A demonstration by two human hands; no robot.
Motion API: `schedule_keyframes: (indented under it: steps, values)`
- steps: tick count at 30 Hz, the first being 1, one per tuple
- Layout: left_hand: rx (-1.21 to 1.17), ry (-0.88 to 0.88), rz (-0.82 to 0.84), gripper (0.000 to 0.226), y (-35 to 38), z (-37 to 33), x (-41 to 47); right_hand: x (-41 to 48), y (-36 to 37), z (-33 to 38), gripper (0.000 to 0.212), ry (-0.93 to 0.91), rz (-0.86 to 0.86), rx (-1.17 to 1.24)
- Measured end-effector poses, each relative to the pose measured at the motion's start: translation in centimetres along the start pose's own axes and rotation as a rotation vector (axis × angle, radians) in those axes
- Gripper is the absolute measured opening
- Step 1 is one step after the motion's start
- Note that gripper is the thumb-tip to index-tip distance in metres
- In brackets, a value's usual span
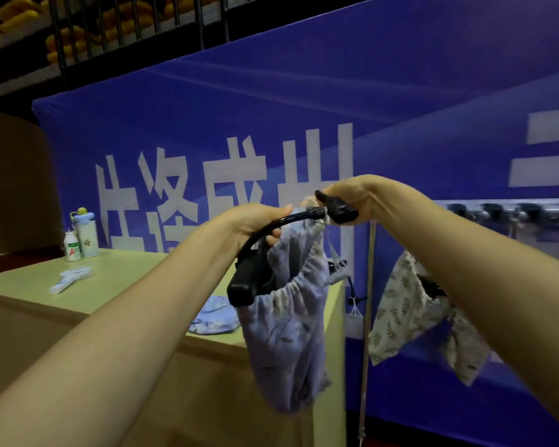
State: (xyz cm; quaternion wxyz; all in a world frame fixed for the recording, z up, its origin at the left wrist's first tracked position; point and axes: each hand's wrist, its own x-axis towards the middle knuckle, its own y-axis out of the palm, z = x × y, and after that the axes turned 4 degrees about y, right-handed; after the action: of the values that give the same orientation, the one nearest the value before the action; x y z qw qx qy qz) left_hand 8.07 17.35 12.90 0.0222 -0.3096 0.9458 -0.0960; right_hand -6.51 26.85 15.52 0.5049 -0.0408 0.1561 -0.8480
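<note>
Above the table's (117, 295) right end hang the lavender shorts (284, 337). I'd judge them soft, light and limp, so they'll slump unless taken by the elastic waistband (300, 285).
And the black hanger (299, 217)?
Stiff, slick plastic, I'd guess. The left hand (255, 222) is wrapped round its curved bar, and the right hand (346, 195) squeezes the clip (336, 208) at the waistband's upper edge. Grip there.

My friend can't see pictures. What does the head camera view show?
The left hand grips the curved bar of a black clip hanger, and the right hand pinches its clip on a purple patterned garment. Behind stand a table with bottles and a blue banner.
</note>
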Motion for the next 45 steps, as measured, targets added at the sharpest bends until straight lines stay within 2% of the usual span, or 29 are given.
schedule_keyframes:
  steps: [2,5,8,10,12,13,14,18,19,21,22,23,25,27,30,31,35,39,42,45]
  values:
    - [-0.072,-0.016,0.054,0.043,2.3,-0.9,0.6,-1.3,-2.0,-0.9,0.04,-0.053,-0.071,0.049]
    - [-0.131,-0.016,0.103,0.042,6.3,-1.7,2.5,-2.1,-5.3,-2.7,0.05,-0.096,-0.087,0.076]
    - [-0.177,0.007,0.062,0.039,10.1,-1.3,4.2,-1.8,-8.0,-4.4,0.036,-0.02,-0.124,0.092]
    - [-0.194,0.038,0.026,0.038,12.5,-0.6,5.4,-1.7,-9.8,-5.5,0.015,0.012,-0.163,0.082]
    - [-0.201,0.048,-0.032,0.038,14.0,0.4,6.9,-1.7,-11.3,-6.6,0.018,-0.014,-0.156,0.079]
    - [-0.204,0.048,-0.062,0.04,14.9,0.8,8.0,-2.0,-12.2,-7.1,0.012,0.017,-0.109,0.178]
    - [-0.201,0.042,-0.091,0.041,15.7,1.2,9.1,-1.9,-13.1,-7.8,0.011,0.032,-0.107,0.177]
    - [-0.187,0.021,-0.183,0.041,18.6,3.2,12.0,-0.7,-16.4,-10.9,0.038,0.043,-0.167,-0.181]
    - [-0.19,0.02,-0.206,0.039,19.2,3.6,12.5,-0.2,-16.9,-11.5,0.036,0.046,-0.14,-0.283]
    - [-0.194,0.018,-0.242,0.038,20.5,4.4,14.0,0.7,-17.3,-12.4,0.014,0.088,-0.105,-0.426]
    - [-0.197,0.017,-0.253,0.038,20.9,4.7,14.4,1.2,-17.2,-12.8,0.011,0.099,-0.108,-0.495]
    - [-0.205,0.011,-0.257,0.04,21.8,4.9,15.4,2.3,-17.8,-13.5,0.019,0.093,-0.11,-0.558]
    - [-0.217,-0.009,-0.263,0.044,22.7,5.3,16.6,3.4,-18.1,-14.5,0.026,0.077,-0.1,-0.587]
    - [-0.216,-0.026,-0.271,0.047,23.9,5.6,18.1,4.4,-19.6,-15.5,0.024,0.047,-0.133,-0.529]
    - [-0.204,-0.037,-0.27,0.047,25.3,5.6,19.7,5.2,-22.5,-16.8,0.005,-0.038,-0.246,-0.576]
    - [-0.2,-0.035,-0.269,0.048,25.8,5.6,20.3,5.6,-23.4,-17.2,0.007,-0.052,-0.28,-0.603]
    - [-0.199,-0.026,-0.199,0.049,28.5,5.3,23.3,6.5,-27.5,-19.3,0.018,-0.023,-0.332,-0.567]
    - [-0.223,-0.023,-0.102,0.046,31.0,5.4,25.5,5.6,-31.2,-21.0,0.007,0.003,-0.321,-0.386]
    - [-0.208,-0.01,-0.038,0.046,32.9,5.3,26.3,4.9,-33.3,-21.8,0.024,0.056,-0.355,-0.386]
    - [-0.167,0.0,0.051,0.049,35.4,5.2,26.7,4.0,-35.5,-23.0,0.022,0.081,-0.416,-0.376]
